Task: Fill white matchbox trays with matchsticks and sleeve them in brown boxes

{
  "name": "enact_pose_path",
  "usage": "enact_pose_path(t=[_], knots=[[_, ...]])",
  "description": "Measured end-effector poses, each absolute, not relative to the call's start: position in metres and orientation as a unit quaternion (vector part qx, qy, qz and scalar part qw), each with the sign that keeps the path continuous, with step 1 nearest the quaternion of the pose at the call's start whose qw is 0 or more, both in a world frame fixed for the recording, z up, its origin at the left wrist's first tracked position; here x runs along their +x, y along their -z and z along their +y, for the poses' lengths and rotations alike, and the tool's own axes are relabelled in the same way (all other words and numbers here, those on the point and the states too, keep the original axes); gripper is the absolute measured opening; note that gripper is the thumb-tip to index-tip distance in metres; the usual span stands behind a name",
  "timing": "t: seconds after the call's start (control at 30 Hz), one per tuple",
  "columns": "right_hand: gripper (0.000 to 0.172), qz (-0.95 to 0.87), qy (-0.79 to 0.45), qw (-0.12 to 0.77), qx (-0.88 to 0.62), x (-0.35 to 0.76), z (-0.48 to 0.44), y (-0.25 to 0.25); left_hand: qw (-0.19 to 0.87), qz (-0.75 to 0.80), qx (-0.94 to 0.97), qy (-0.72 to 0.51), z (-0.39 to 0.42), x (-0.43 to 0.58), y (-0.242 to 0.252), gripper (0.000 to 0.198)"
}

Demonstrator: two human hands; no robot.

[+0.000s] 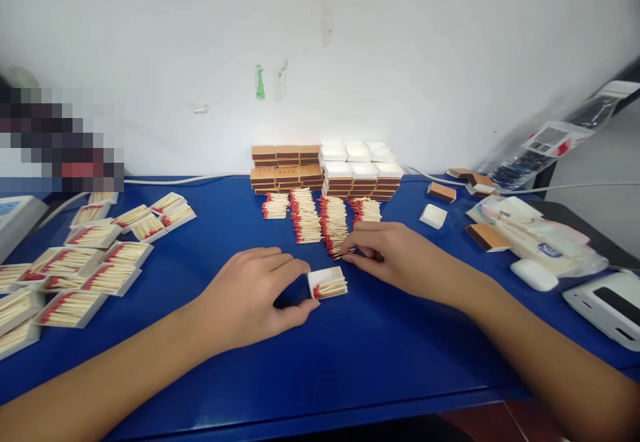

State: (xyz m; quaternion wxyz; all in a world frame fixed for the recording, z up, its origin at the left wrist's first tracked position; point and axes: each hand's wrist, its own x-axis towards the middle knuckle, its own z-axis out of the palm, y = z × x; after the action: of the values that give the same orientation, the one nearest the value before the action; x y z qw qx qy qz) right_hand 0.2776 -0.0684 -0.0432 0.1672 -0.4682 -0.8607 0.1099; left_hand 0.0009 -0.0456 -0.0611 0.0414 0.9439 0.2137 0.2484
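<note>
The thumb and index finger of my left hand (263, 292) hold the left end of a small white matchbox tray (323, 275) on the table. Some red-tipped matches (330, 289) lie along the near side of that tray. Just beyond it, my right hand (380, 249) has its fingers closed in a pinch on matches at the near end of a long row of matches (333, 219). Beside this row are another long row of matches (305, 219) and two shorter piles, one on the left (276, 206) and one on the right (367, 210).
Against the wall stand stacked brown matchboxes (287, 175) and white empty trays (364, 170). Many match-filled trays (75, 309) cover the left side of the blue table (320, 375). At right are an empty tray (433, 216), loose boxes (487, 237), a tissue pack (550, 245) and a white device (607, 305).
</note>
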Motion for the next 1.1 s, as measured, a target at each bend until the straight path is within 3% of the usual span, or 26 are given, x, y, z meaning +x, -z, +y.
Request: enact_pose_path(t=[0.47,0.7,1.1], knots=[[0.015,-0.859,-0.121,0.127,-0.48,0.278,-0.067,0.044,0.039,0.214,0.945,-0.243,-0.046,0.0,0.059,0.022],[0.013,-0.85,-0.128,0.189,-0.474,0.262,-0.081,0.041,0.04,0.228,0.942,-0.244,-0.045,0.0,0.061,0.022],[0.011,-0.852,-0.099,0.174,-0.485,0.277,-0.067,0.041,0.047,0.228,0.945,-0.232,-0.045,-0.001,0.06,0.023]])
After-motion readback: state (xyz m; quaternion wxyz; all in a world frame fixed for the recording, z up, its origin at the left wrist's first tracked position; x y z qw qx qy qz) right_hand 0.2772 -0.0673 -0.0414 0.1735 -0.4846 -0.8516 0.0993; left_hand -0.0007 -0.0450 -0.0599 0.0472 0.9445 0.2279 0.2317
